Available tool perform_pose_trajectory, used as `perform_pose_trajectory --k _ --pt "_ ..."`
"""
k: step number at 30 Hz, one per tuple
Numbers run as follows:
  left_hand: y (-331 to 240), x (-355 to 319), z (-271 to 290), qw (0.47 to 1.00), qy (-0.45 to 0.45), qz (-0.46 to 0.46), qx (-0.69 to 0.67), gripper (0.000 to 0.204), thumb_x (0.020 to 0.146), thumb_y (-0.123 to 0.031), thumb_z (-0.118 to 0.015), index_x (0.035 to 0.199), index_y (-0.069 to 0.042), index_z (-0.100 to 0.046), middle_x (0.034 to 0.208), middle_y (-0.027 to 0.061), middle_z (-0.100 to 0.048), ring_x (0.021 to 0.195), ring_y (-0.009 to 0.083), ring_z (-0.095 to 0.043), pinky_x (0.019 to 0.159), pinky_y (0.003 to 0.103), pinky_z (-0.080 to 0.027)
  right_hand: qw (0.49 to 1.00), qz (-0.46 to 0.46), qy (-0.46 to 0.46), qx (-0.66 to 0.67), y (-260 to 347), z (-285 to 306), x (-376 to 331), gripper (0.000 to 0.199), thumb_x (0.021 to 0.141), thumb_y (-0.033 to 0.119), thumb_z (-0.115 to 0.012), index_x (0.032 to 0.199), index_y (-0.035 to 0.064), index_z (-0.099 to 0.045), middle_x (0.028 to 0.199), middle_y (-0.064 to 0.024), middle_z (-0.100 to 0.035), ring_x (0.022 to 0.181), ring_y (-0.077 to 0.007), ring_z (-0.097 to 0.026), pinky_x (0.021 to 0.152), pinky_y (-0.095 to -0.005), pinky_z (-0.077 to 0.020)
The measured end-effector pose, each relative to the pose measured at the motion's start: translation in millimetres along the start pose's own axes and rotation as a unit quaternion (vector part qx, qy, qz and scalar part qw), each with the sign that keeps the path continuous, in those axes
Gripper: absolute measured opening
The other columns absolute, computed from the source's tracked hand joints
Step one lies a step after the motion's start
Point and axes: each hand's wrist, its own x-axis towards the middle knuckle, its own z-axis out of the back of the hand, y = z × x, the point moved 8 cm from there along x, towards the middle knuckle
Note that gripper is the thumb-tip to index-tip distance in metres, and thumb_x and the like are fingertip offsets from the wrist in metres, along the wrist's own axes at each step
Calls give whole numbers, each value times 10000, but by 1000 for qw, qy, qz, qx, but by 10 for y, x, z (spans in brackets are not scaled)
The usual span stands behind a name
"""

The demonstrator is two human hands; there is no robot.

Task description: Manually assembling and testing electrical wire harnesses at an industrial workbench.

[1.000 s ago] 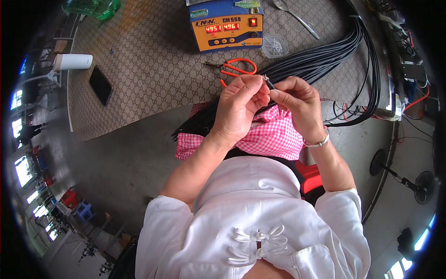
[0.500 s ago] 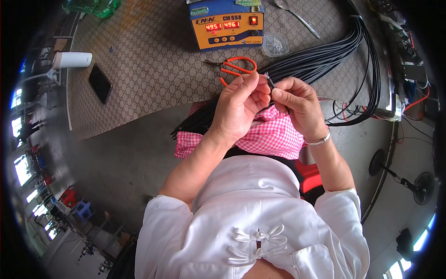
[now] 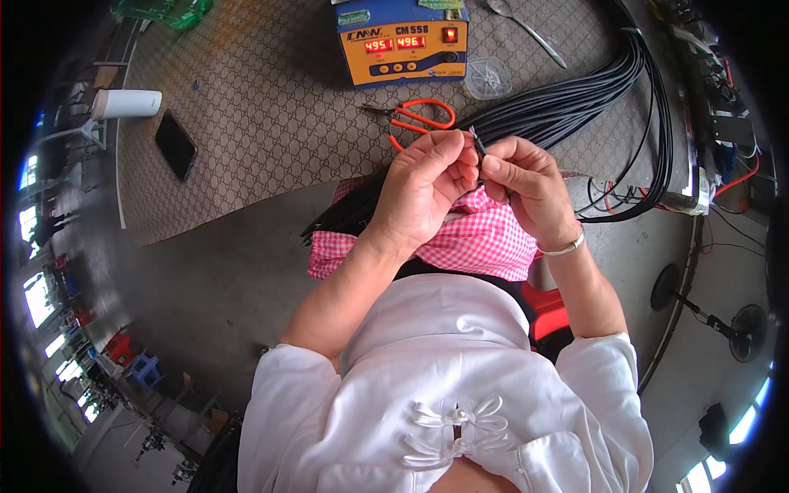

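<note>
Between my two hands, above the table's front edge, is the end of a black cable (image 3: 480, 149) with thin pale wire strands showing at its tip. My right hand (image 3: 530, 177) pinches the cable's jacket between thumb and fingers. Close against the tip, my left hand (image 3: 423, 177) has its thumb and forefinger brought together at the strands; the exact contact is partly hidden by the fingers. Behind the hands runs a thick bundle of black cables (image 3: 567, 99). Just beyond my left hand lie orange-handled cutters (image 3: 423, 102).
A blue and yellow box with a lit red display (image 3: 403, 72) stands at the back, beside a small clear dish (image 3: 488, 80) and a metal spoon (image 3: 534, 37). To the left are a phone (image 3: 176, 145) and white cup (image 3: 131, 104). Pink checked cloth (image 3: 493, 246) covers my lap.
Almost nothing differs. My left thumb has shifted slightly nearer the cable tip, and the view has moved very slightly.
</note>
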Motion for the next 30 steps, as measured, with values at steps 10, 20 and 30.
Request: perform_pose_trajectory --k 10,20,30 --pt "-36 -25 1 1000 3 21 9 228 900 -238 -474 897 -31 -570 762 48 -595 671 117 -551 650 260 -448 991 68 14 -115 104 -26 -12 41 795 45 -617 808 13 -595 693 -5 -579 566 -37 -453 497 -164 -349" --pt "-98 -3 24 998 20 39 43 203 881 -195 -492 882 -16 -586 725 62 -603 649 135 -564 629 276 -458 986 77 24 -144 113 -48 -21 30 784 34 -626 800 24 -603 683 16 -572 576 -23 -448 497 -159 -337" --pt "-70 -14 11 997 24 65 19 190 876 -172 -498 885 -6 -590 733 75 -604 657 141 -563 632 282 -459 990 71 40 -117 124 -69 -18 31 791 39 -616 797 14 -599 683 6 -569 557 -33 -435 489 -166 -330"
